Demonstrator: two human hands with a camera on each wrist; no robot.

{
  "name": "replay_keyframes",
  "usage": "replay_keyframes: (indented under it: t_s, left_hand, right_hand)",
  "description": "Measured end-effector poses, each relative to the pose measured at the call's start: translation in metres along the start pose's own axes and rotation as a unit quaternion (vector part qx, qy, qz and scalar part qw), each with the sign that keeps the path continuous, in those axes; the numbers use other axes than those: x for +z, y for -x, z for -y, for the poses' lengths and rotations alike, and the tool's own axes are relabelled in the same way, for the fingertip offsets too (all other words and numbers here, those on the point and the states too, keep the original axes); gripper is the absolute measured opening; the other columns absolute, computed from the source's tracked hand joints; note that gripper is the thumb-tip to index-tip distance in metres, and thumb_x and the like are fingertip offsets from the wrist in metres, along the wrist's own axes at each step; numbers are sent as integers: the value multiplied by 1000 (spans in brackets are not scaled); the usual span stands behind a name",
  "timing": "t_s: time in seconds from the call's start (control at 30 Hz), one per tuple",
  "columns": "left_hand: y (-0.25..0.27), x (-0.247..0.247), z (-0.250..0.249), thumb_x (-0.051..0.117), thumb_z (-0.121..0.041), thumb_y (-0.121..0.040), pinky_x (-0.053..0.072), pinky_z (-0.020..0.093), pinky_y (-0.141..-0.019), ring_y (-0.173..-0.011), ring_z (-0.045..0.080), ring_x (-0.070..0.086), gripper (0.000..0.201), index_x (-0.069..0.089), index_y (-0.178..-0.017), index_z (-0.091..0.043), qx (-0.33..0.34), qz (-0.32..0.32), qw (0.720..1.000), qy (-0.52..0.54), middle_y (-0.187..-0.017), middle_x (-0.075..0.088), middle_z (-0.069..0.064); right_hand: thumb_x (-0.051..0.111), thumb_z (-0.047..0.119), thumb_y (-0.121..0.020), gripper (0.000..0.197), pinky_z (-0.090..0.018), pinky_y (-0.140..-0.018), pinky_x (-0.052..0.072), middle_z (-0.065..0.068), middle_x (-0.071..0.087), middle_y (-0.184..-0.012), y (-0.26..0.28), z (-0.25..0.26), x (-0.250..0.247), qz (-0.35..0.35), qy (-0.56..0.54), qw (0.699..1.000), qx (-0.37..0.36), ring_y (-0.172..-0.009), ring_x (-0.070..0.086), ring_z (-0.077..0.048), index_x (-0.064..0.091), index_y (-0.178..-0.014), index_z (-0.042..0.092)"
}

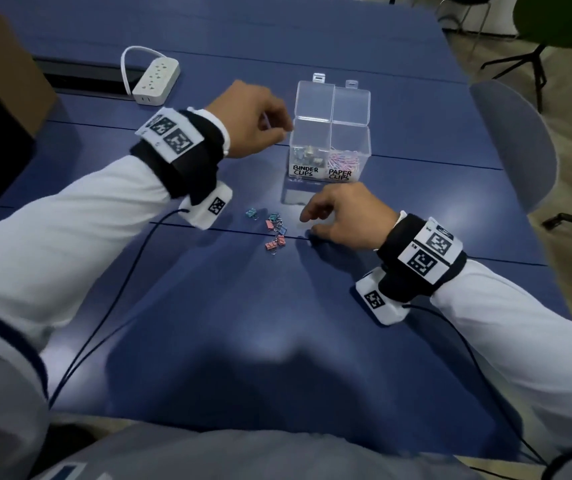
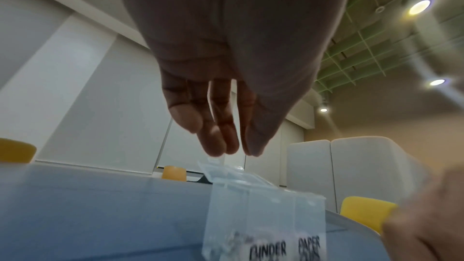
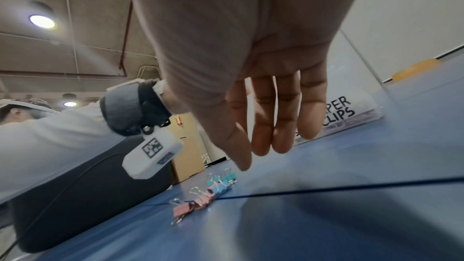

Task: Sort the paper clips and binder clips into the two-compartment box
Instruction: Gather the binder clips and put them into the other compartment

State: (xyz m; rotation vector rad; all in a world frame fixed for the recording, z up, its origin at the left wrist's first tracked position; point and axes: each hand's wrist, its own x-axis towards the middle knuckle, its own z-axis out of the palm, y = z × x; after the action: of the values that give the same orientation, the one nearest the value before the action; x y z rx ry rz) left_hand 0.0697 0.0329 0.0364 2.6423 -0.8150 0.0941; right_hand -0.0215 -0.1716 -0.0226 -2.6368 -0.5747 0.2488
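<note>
Hovering with loose, empty-looking fingers at upper centre beside the box (image 1: 329, 147), left hand (image 1: 253, 123), then leftover binder clips (image 1: 274, 230) lying mid-frame on the worktop (image 1: 208, 306), unsorted, and right hand (image 1: 343, 216) slack, holding nothing, just right of them.

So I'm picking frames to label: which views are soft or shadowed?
Head view: sharp centre, dark shadow across the blue table nearside. Left wrist: clear plastic two-compartment box and its labels blurred. Right wrist: pink and teal binder clips fairly sharp, foreground smeared.
</note>
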Motion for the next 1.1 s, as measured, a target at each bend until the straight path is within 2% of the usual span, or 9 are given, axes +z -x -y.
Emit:
replay_keyframes:
  t_s: [0.17, 0.3, 0.4, 0.47, 0.57, 0.8, 0.87, 1.0, 1.1]
  left_hand:
    - [50, 16, 17, 71, -31, -80, 45, 23, -77, -78, 15, 64, 29, 68, -109, -28, -16, 184, 983, -17, -100, 65, -4]
    - [58, 35, 21, 74, -37, -77, 45, 25, -76, -75, 12, 60, 35, 67, -111, -29, -10, 217, 976, -32, -94, 57, -9]
    - [57, 42, 22, 74, -30, -78, 49, 28, -77, -73, 10, 58, 22, 70, -98, -24, -13, 205, 978, -24, -93, 62, -7]
    - [56, 42, 23, 74, -28, -78, 48, 25, -75, -69, 4, 57, 15, 71, -92, -22, -23, 203, 979, -17, -91, 68, -5]
    - [59, 40, 24, 75, -32, -76, 51, 25, -74, -71, 3, 62, 13, 71, -86, -24, -40, 208, 977, 7, -78, 71, -7]
    - [68, 44, 12, 74, -31, -77, 44, 16, -65, -66, 0, 61, 17, 67, -89, -21, -14, 174, 984, 37, -70, 63, -15]
    - [67, 46, 7, 74, -34, -77, 48, 20, -69, -66, 3, 61, 22, 66, -94, -23, -6, 180, 983, 44, -76, 66, -11]
    - [60, 50, 2, 70, -37, -79, 51, 28, -77, -66, 8, 55, 34, 66, -110, -24, 1, 191, 982, -2, -81, 65, -9]
    - [55, 52, -1, 71, -35, -77, 54, 35, -77, -72, 13, 57, 26, 71, -101, -26, 11, 204, 978, -32, -82, 68, -5]
  right_hand:
    - [80, 40, -69, 56, -36, -85, 52, -4, 62, -109, -9, 20, 9, 45, 27, 998, -24, -89, 63, -18, 64, -118, 20]
    - [79, 52, -66, 77, -29, -87, 46, -8, 57, -114, -19, 34, 14, 56, 74, 995, -35, -86, 54, -17, 54, -131, 21]
    - [75, 48, -73, 67, -31, -87, 45, -10, 58, -113, -22, 38, 14, 65, 99, 992, -40, -93, 55, -22, 54, -132, 24]
    - [73, 40, -77, 52, -34, -86, 48, -9, 61, -111, -24, 37, 13, 70, 103, 992, -37, -88, 54, -19, 60, -125, 23]
    - [70, 28, -81, 37, -36, -88, 50, -6, 67, -108, -26, 34, 13, 71, 100, 992, -33, -95, 60, -23, 66, -118, 21]
    - [66, 14, -80, 17, -24, -79, 45, -3, 71, -96, -30, 26, 10, 51, 86, 994, -40, -91, 62, -20, 71, -97, 14]
    - [64, 11, -78, 17, -21, -76, 43, -3, 72, -92, -30, 24, 10, 45, 87, 994, -41, -87, 63, -20, 71, -93, 14]
    - [62, 8, -77, 16, -28, -77, 52, -2, 72, -85, -29, 21, 8, 36, 78, 996, -33, -81, 65, -20, 71, -88, 15]
    - [63, 9, -76, 14, -29, -78, 53, -1, 72, -82, -27, 17, 6, 27, 73, 997, -26, -78, 64, -19, 72, -84, 15]
